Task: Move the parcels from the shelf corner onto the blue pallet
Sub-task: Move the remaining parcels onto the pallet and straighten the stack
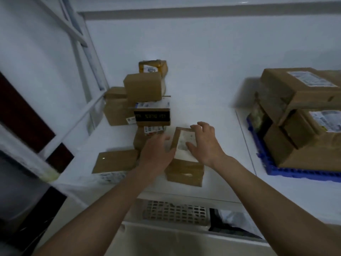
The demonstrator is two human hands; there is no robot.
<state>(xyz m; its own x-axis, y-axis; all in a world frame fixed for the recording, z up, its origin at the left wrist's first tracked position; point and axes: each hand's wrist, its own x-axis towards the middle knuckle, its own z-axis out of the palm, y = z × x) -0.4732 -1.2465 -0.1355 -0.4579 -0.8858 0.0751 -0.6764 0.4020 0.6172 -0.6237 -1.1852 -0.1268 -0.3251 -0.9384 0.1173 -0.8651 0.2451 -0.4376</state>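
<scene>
- A small box (181, 143) on a bigger box is reached for; left hand (156, 154) and right hand (204, 143) are spread, not yet clamped.
- Both sides should be squeezed firmly.
- The pallet (273, 170) waits at 3 o'clock.

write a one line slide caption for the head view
Both hands, left hand and right hand, close on a small parcel near the shelf corner; blue pallet already stacked.
</scene>
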